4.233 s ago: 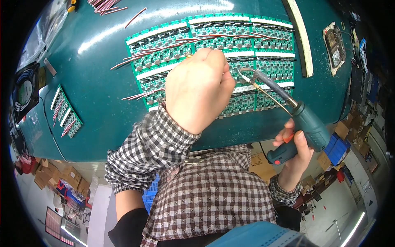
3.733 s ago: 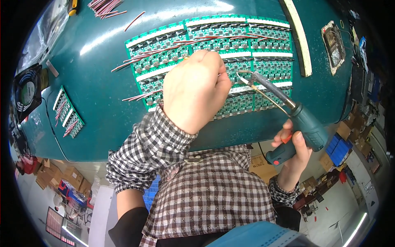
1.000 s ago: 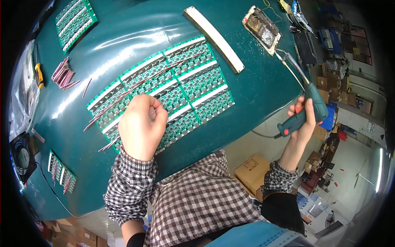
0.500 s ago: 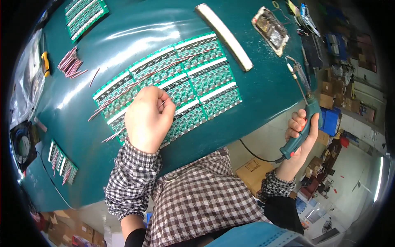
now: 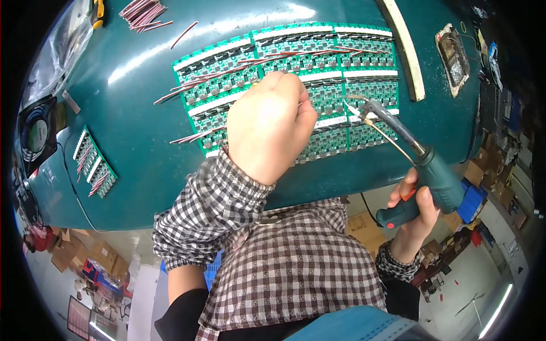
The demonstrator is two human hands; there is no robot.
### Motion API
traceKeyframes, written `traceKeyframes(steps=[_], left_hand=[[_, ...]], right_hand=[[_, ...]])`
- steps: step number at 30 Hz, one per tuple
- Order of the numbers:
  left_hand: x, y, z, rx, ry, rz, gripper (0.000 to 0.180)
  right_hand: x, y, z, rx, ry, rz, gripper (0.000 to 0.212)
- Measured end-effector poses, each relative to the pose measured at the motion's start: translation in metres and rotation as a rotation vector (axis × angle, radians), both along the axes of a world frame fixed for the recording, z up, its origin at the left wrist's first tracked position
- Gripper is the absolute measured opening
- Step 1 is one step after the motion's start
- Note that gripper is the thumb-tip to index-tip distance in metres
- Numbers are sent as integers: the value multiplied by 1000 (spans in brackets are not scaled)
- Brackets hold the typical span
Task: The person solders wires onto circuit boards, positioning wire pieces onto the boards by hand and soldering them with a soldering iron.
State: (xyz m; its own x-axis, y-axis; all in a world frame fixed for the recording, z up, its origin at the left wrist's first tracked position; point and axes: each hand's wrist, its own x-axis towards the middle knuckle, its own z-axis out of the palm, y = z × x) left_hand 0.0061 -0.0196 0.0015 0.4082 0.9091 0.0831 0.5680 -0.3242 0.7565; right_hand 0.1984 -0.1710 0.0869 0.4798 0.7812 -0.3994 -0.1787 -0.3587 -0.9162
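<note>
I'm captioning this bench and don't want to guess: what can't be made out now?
Head view:
Left hand: fingertips and exact grip, hidden by its back.
Circuit boards: section beneath that hand, covered by it.
Soldering iron: whether its tip touches a board, too small to tell.
Yellow tool: upper end, cut off by the top edge.

Place: on my remote feed I read an electronics workshop | Bench: green worktop [image 5: 142, 153], circuit boards [image 5: 369, 88] laid in rows, 1 soldering gun [image 5: 439, 181], 1 black fan [image 5: 37, 133] | Beyond: several cardboard boxes [image 5: 103, 256], bright tube light [image 5: 496, 311]
</note>
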Motion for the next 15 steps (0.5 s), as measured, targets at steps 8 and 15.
traceKeyframes(steps=[8, 15], left_hand=[[0, -1, 2, -4, 5, 1, 11], [1, 1, 2, -21, 12, -5, 11]], right_hand=[[-10, 4, -2, -85, -5, 26, 31], [-10, 3, -3, -117, -11, 53, 29]])
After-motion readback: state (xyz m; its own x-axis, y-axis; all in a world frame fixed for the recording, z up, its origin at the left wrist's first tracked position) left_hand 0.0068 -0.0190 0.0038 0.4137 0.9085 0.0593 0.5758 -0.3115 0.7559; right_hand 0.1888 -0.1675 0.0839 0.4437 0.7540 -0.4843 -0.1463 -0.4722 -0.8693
